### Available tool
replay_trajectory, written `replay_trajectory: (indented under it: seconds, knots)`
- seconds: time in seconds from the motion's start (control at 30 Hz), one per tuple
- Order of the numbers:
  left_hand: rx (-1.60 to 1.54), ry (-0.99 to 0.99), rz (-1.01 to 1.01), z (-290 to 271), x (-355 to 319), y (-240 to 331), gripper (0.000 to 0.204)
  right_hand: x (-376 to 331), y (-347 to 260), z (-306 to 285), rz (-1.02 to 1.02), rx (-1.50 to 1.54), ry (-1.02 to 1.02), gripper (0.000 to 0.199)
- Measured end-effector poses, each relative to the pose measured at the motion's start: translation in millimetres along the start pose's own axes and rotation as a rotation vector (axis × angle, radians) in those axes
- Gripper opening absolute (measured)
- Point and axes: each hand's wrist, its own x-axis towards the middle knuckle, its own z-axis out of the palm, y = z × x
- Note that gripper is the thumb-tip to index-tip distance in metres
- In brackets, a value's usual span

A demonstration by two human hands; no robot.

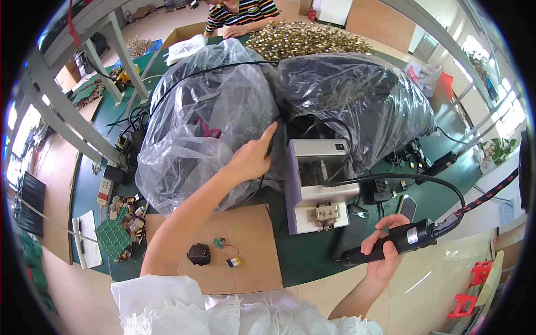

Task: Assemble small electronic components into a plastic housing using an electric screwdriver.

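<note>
My right hand [385, 251] is wrapped round a black cylindrical electric screwdriver [413, 237], its cable end pointing right and its other end toward the table's front edge. My left hand [251, 161] reaches forward beside a clear plastic bag [195, 111]. Its index finger stretches along a slim black object [272, 140], while the other fingers are curled; most of that object is hidden. On a cardboard sheet [251, 223] in front of me lie a black rounded part [199, 254], a tiny green circuit board [218, 243] with thin wires, and a small silver-and-yellow battery-like piece [233, 262].
A purple-and-white bench device [318, 190] stands between my hands. Behind it sits a second bag [357, 100] of dark things. Brass-coloured parts [307, 40] are heaped at the back, near another person [240, 17]. Green circuit boards [114, 231] and a power strip [105, 190] lie left.
</note>
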Motion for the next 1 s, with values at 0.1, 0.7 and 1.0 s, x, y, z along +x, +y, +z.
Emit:
replay_trajectory:
  seconds: [0.1, 0.7, 1.0]
  knots:
    - [-0.488, 0.47, 0.0, -12, 9, -41, 0.034, 0, 3, 2, 0.05, 0.066, -0.096, 0.061]
    - [-0.607, 0.445, 0.033, -106, -13, -146, 0.041, -4, 15, 23, 0.176, 0.235, -0.241, 0.056]
    - [0.088, -0.412, -0.221, -179, -186, -137, 0.042, -20, 26, 77, 0.199, 0.206, -0.349, 0.057]
